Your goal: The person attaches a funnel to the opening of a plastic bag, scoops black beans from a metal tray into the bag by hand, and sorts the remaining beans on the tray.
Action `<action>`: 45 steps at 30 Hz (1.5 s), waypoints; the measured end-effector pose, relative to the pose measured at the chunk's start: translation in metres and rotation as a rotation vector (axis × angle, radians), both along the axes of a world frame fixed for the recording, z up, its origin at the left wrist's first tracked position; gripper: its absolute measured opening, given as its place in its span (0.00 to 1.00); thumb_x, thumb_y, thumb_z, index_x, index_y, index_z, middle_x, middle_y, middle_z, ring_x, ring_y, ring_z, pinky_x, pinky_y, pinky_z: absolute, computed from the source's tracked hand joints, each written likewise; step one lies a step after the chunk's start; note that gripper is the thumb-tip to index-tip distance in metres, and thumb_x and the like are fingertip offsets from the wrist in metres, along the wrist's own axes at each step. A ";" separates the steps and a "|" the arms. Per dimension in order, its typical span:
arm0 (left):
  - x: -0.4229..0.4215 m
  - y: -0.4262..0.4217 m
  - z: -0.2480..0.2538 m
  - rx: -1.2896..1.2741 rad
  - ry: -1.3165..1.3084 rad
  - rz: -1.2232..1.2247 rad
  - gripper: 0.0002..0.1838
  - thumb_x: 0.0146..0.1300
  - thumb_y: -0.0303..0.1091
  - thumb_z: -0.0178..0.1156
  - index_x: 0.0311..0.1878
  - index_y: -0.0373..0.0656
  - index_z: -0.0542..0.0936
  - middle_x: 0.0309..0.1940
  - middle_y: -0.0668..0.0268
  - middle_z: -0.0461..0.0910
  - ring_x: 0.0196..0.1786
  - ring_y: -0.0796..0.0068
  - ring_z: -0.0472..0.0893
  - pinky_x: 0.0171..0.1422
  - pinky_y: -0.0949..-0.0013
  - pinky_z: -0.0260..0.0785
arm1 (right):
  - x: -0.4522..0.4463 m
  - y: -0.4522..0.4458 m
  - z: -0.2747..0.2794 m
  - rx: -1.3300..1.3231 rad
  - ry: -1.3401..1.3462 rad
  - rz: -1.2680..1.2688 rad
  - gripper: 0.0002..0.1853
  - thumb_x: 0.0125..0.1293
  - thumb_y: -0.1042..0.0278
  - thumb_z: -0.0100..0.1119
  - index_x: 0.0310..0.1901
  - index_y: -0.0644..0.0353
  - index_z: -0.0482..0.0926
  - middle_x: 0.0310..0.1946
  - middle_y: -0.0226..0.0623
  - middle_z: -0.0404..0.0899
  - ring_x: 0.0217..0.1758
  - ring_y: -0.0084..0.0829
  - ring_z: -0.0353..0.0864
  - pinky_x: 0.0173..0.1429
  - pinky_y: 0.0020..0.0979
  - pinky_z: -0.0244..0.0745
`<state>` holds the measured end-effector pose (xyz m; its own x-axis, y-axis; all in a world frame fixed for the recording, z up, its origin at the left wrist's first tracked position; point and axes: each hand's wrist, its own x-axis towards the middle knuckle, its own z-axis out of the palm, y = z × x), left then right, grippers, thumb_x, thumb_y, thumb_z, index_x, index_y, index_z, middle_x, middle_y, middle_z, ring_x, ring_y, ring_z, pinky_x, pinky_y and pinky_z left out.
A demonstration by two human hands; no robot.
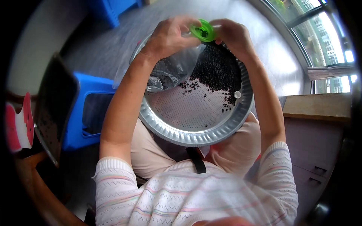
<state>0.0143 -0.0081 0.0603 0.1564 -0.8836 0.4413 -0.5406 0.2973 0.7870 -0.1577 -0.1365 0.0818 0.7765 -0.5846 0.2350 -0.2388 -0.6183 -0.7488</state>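
Note:
Over the far edge of the tray, a small round green plastic cup or funnel (208, 27) is tilted toward me, with dark bits inside. My left hand (170, 34) grips its left rim between thumb and fingers. On the opposite rim, the fingers of my right hand (234, 37) are closed; both hands are slightly blurred. Below them, a round perforated metal tray (177, 109) with a fluted rim rests on my lap. Black bead-like grains (220, 67) are heaped in its far right part. A clear plastic bag (169, 69) lies over the left side, with dark grains showing through.
A small white cap (237, 94) sits among the grains on the right. To the left stand a blue plastic stool (86, 83) and a dark panel (56, 109). Another blue stool (113, 9) is farther off. A drawer cabinet (313, 147) and window are at right.

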 end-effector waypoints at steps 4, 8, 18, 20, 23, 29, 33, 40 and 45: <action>-0.001 0.004 0.006 0.100 0.027 0.007 0.23 0.50 0.39 0.72 0.49 0.41 0.80 0.39 0.64 0.82 0.36 0.78 0.81 0.46 0.73 0.73 | 0.001 -0.002 0.002 -0.062 -0.024 0.039 0.11 0.63 0.70 0.56 0.47 0.59 0.80 0.28 0.34 0.83 0.29 0.20 0.81 0.36 0.23 0.77; -0.001 0.005 0.002 0.119 0.033 0.051 0.22 0.51 0.40 0.72 0.46 0.40 0.81 0.37 0.64 0.82 0.36 0.78 0.81 0.44 0.75 0.74 | 0.007 0.000 -0.002 0.010 -0.030 0.045 0.11 0.64 0.70 0.56 0.46 0.60 0.81 0.28 0.33 0.82 0.28 0.19 0.80 0.35 0.22 0.77; 0.002 0.000 -0.006 0.086 -0.040 0.128 0.20 0.51 0.42 0.72 0.43 0.40 0.82 0.36 0.65 0.83 0.37 0.78 0.81 0.45 0.75 0.74 | -0.020 -0.038 -0.070 0.361 -0.110 -0.296 0.15 0.67 0.57 0.54 0.44 0.61 0.81 0.32 0.32 0.81 0.37 0.23 0.80 0.41 0.25 0.75; 0.003 -0.002 -0.009 0.060 -0.052 0.130 0.20 0.50 0.43 0.72 0.42 0.41 0.82 0.36 0.65 0.83 0.38 0.77 0.81 0.45 0.74 0.74 | -0.034 -0.048 -0.146 -0.075 0.034 -0.385 0.16 0.63 0.56 0.58 0.45 0.59 0.80 0.36 0.39 0.82 0.41 0.38 0.81 0.48 0.32 0.75; 0.002 -0.002 -0.008 0.060 -0.047 0.129 0.20 0.50 0.44 0.72 0.42 0.41 0.82 0.36 0.65 0.83 0.38 0.77 0.81 0.45 0.73 0.74 | -0.038 -0.013 -0.195 -0.418 0.339 -0.419 0.18 0.61 0.54 0.57 0.48 0.54 0.78 0.52 0.35 0.75 0.57 0.40 0.71 0.57 0.38 0.69; 0.001 -0.002 -0.007 0.066 -0.048 0.135 0.20 0.49 0.44 0.72 0.42 0.42 0.82 0.34 0.65 0.83 0.39 0.76 0.81 0.45 0.74 0.73 | -0.035 0.001 -0.208 -0.556 0.375 -0.335 0.13 0.64 0.52 0.55 0.37 0.53 0.79 0.33 0.33 0.76 0.38 0.38 0.77 0.41 0.39 0.72; 0.001 -0.003 -0.009 -0.006 0.017 0.095 0.20 0.50 0.44 0.72 0.42 0.42 0.82 0.33 0.65 0.83 0.38 0.76 0.81 0.45 0.73 0.73 | -0.037 -0.018 -0.204 -0.149 0.148 -0.470 0.16 0.66 0.51 0.54 0.31 0.56 0.76 0.17 0.32 0.71 0.20 0.30 0.74 0.28 0.35 0.71; -0.002 0.000 -0.003 0.092 0.009 0.138 0.20 0.50 0.43 0.72 0.42 0.42 0.82 0.33 0.67 0.83 0.39 0.78 0.81 0.45 0.75 0.71 | -0.017 -0.011 -0.078 1.039 -0.606 -0.261 0.15 0.70 0.54 0.47 0.29 0.53 0.68 0.18 0.26 0.64 0.16 0.21 0.60 0.16 0.24 0.54; -0.003 -0.001 0.000 0.123 0.038 0.129 0.19 0.50 0.43 0.72 0.42 0.43 0.82 0.33 0.67 0.83 0.39 0.78 0.81 0.47 0.73 0.72 | 0.012 -0.033 -0.010 1.135 -0.755 0.110 0.14 0.71 0.55 0.47 0.32 0.56 0.71 0.22 0.31 0.70 0.23 0.25 0.69 0.24 0.26 0.64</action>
